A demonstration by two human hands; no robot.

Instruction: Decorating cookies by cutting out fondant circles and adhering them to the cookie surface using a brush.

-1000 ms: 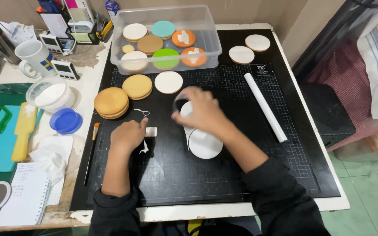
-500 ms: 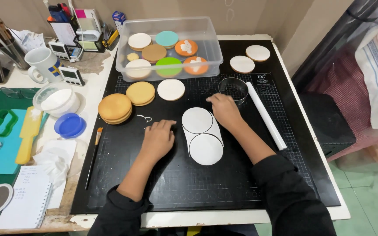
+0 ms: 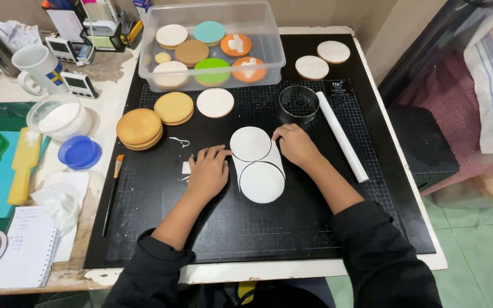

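Observation:
Two white rounds are cut in a rolled white sheet on the black cutting mat [image 3: 326, 217]: an upper round [image 3: 250, 143] and a lower round [image 3: 262, 182]. My left hand [image 3: 208, 171] lies on the mat at the sheet's left edge, fingertips touching the strip beside the upper round. My right hand [image 3: 295, 144] rests at the right edge of the upper round, fingertips on the sheet. Neither hand holds anything. A round metal cutter [image 3: 299, 104] stands on the mat just beyond my right hand.
A white rolling pin [image 3: 342, 136] lies right of my right hand. Plain round cookies [image 3: 139, 128] are stacked at left, one white-topped cookie [image 3: 215, 102] beside them. A clear tub [image 3: 212, 48] of iced cookies sits behind. A brush [image 3: 111, 194], blue lid [image 3: 79, 152] and mug [image 3: 40, 69] are left.
My right hand lifted the metal cutter off the sheet and set it down behind, then came back to the upper round. My left hand moved right to the sheet's edge.

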